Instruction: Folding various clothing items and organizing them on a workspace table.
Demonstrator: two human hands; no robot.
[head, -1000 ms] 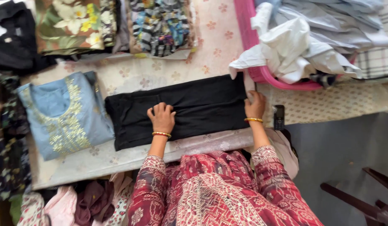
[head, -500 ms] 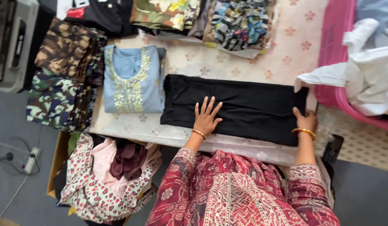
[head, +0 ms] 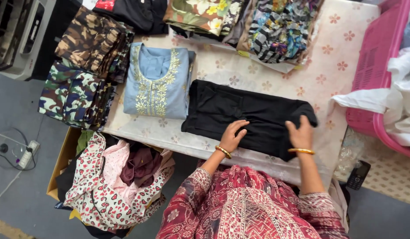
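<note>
Item: folded black garment point(head: 240, 117) on floral tabletop point(head: 337, 53). My left hand point(head: 233, 135) flat, fingers together; right hand point(head: 300, 132) grips the edge. Best pressed evenly, edges aligned.

My table point(head: 337, 48) wears a pale flowered cloth. On it lie a black garment point(head: 240, 110), a blue embroidered top point(head: 158, 82), camouflage stacks point(head: 81, 75) and printed piles point(head: 275, 26).

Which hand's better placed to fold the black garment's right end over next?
Right, probably. The right hand already grips the black garment near its right end, where the cloth is bunched up. The left hand lies flat mid-garment, well placed to pin it down.
</note>
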